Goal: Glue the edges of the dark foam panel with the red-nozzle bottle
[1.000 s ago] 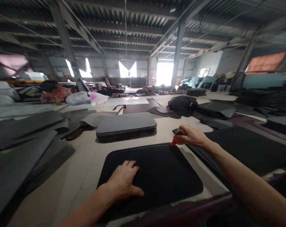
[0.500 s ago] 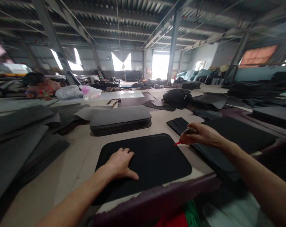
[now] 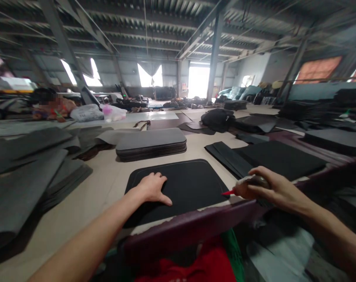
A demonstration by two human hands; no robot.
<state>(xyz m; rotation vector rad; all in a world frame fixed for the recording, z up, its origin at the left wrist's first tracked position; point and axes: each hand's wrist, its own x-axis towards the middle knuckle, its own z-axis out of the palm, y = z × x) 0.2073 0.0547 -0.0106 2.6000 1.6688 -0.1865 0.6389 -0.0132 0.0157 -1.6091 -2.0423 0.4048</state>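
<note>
A black panel with rounded corners [image 3: 189, 184] lies flat at the table's front edge, a faint pale line showing along its border. My left hand [image 3: 154, 188] rests on its left part with fingers and thumb spread. My right hand [image 3: 258, 184] is wrapped round a small bottle [image 3: 256, 181] with a red nozzle [image 3: 228, 192]. The nozzle's tip is at the panel's right edge, near the front right corner. Behind the panel sits a stack of grey-topped rounded panels [image 3: 151, 143].
Dark sheets [image 3: 278, 158] lie at the right, and grey sheets [image 3: 28, 184] are piled at the left. A black bag [image 3: 217, 119] stands farther back. The table's front edge [image 3: 192, 225] has a dark red cover. Another person [image 3: 53, 105] is at the far left.
My right hand has moved the bottle toward me along the panel's right edge, from near the back corner to near the front one. My left hand stays spread on the panel.
</note>
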